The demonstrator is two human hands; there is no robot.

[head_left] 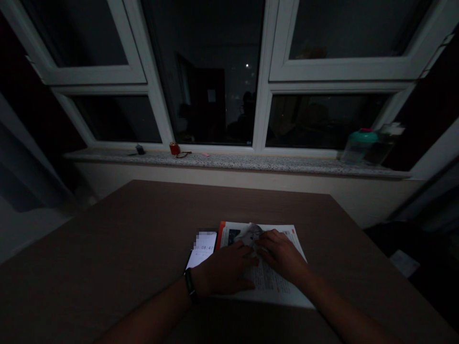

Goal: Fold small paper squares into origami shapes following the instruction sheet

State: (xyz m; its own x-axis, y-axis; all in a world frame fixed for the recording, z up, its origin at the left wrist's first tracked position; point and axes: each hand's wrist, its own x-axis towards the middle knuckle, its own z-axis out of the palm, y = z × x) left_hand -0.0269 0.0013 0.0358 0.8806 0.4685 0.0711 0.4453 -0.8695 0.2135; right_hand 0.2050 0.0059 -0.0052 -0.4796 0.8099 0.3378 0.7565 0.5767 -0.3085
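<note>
A creased, greyish peak of paper (253, 232) stands up from the flat, printed book (266, 282) on the table (161, 215) before me, and my left hand (225, 268) and right hand (283, 251) bend their fingers over it, though I cannot tell whether either pinches it. My hands hide much of the book; a smooth, lit phone (201, 255) lies just left of it, and beyond the wood-brown table a speckled sill (236, 161) bears a small red jar (174, 148) and a green-topped jug (359, 143).
</note>
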